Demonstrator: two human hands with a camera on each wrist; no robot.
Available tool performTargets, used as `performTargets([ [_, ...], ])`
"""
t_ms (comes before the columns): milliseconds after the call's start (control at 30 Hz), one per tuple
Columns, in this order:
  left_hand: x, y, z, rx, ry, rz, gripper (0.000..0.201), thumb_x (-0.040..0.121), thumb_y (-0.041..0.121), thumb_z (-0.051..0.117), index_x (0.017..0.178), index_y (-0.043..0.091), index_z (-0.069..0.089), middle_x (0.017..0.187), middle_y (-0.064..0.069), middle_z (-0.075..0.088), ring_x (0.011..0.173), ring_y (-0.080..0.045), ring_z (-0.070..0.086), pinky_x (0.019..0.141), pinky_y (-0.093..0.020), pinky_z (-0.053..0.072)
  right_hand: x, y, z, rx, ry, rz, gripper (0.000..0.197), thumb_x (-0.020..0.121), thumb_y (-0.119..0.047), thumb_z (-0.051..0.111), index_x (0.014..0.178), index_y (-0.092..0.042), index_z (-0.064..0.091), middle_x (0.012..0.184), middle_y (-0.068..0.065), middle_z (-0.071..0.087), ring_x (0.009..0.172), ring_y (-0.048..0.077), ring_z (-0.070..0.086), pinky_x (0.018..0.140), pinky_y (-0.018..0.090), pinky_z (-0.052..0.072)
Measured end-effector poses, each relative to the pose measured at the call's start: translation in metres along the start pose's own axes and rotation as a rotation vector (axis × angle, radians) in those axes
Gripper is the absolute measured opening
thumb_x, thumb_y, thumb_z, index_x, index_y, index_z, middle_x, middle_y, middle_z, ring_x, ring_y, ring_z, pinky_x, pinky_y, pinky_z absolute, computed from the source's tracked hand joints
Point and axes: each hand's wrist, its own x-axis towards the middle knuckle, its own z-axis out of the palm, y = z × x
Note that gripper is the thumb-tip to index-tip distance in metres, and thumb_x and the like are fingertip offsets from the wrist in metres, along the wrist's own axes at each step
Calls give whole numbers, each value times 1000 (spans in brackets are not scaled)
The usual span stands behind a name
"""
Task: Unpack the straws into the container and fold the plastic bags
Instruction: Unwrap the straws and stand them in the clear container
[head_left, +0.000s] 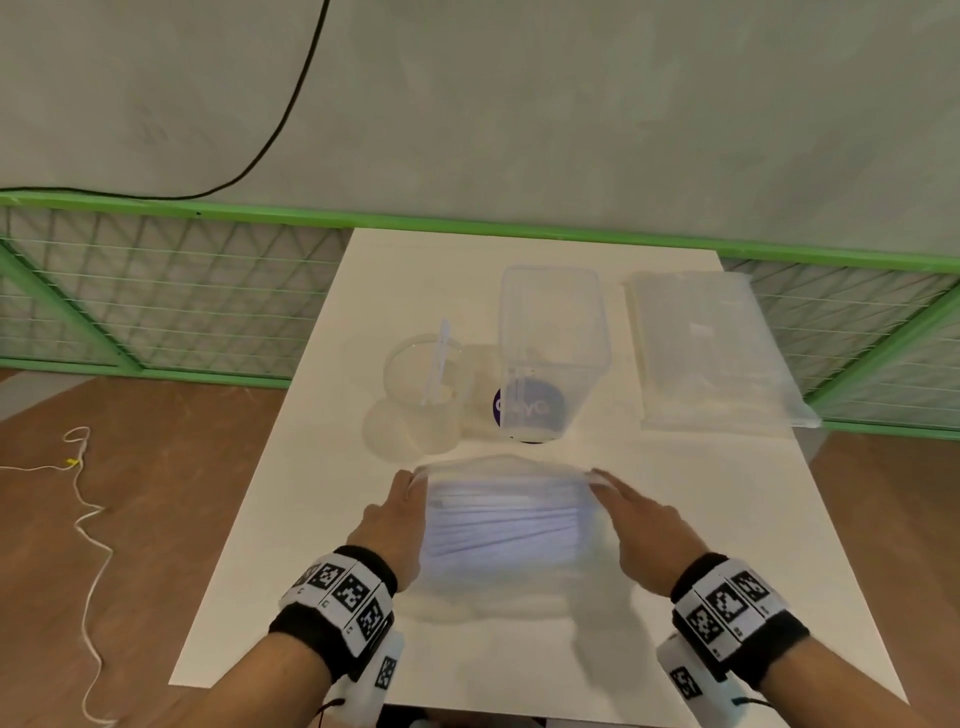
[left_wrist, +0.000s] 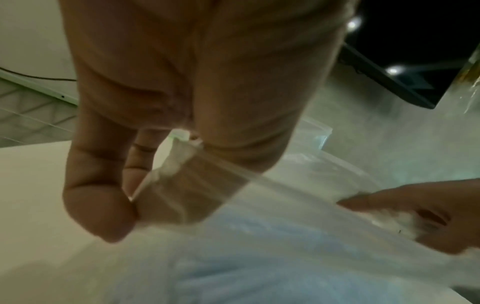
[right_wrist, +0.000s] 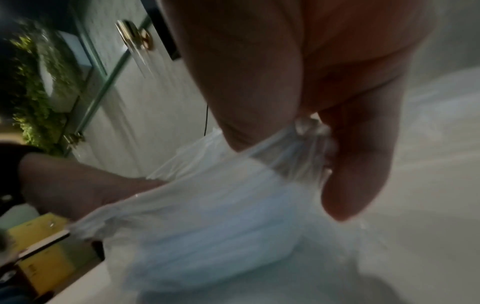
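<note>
A clear plastic bag (head_left: 501, 525) packed with pale blue straws hangs between both hands over the near half of the white table (head_left: 291, 597), blurred by motion. My left hand (head_left: 400, 499) pinches its far left top corner; thumb and fingers clamp the plastic (left_wrist: 166, 181) in the left wrist view. My right hand (head_left: 618, 496) pinches the far right corner, and the film is bunched (right_wrist: 298, 148) between its thumb and fingers. A tall clear container (head_left: 553, 353) stands behind the bag. A second clear bag of straws (head_left: 711, 353) lies flat at the back right.
A round clear cup (head_left: 423, 384) with one straw in it stands left of the container, its round lid (head_left: 392, 428) beside it. A purple round label (head_left: 524, 410) shows through the container's base. A green mesh fence (head_left: 156, 291) runs behind the table.
</note>
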Motion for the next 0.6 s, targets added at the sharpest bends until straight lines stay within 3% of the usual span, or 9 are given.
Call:
performTargets([
  [33,0,0,-2,-15,-7,18,91,82,-9,50,152,20,1,141,-2,16,79,-25,43,71,-35,46,1,-2,-1,13,-47,-12,82,85,4,43,154,-29,13,163,-14,2,107,33,62,90,39,50],
  [100,1,-1,-9,-51,53,64,94,80,-9,51,153,19,-3,144,-1,12,76,-25,48,70,-35,48,4,-3,-13,53,21,-30,83,84,3,45,154,-28,12,163,-13,1,102,35,64,85,39,52],
  [200,1,-5,-12,-63,217,93,103,75,-12,53,154,18,-6,151,3,3,75,-24,52,70,-36,53,4,0,-25,78,217,-33,89,80,6,46,154,-29,12,162,-15,-2,73,32,65,64,37,51],
  [233,1,-6,-8,-54,218,85,105,75,-12,53,154,21,-8,152,3,2,77,-23,51,71,-37,53,2,0,-21,53,196,-41,89,80,6,45,154,-30,11,162,-16,-6,70,31,64,63,37,51],
  [333,4,-9,10,-29,85,44,105,77,-11,52,153,25,-10,154,1,0,90,-29,55,76,-35,50,1,-3,0,50,-41,-4,87,82,4,43,154,-28,5,161,-17,-14,83,33,65,76,40,54],
  [367,6,-9,11,-38,63,46,103,77,-10,53,153,24,-9,155,1,-1,94,-31,56,76,-35,49,4,-4,1,76,-61,8,88,82,4,43,155,-28,3,161,-17,-14,86,33,65,79,40,54],
  [467,11,-11,1,-132,122,103,102,75,-10,54,153,22,-4,157,3,-3,86,-27,53,72,-32,47,8,-8,-14,157,47,27,92,82,4,44,154,-30,-1,161,-17,-12,88,33,64,78,40,53],
  [533,13,-15,-3,-190,218,156,107,69,-14,54,154,23,1,156,4,3,86,-25,55,70,-33,50,7,-9,-19,146,165,31,93,80,4,46,154,-30,1,161,-17,-11,73,29,62,65,37,52],
  [600,12,-18,-1,-213,240,169,111,66,-17,53,155,25,2,155,4,7,85,-25,56,67,-33,51,4,-10,-15,124,148,24,92,80,4,45,154,-31,2,161,-18,-13,62,27,55,60,36,50],
])
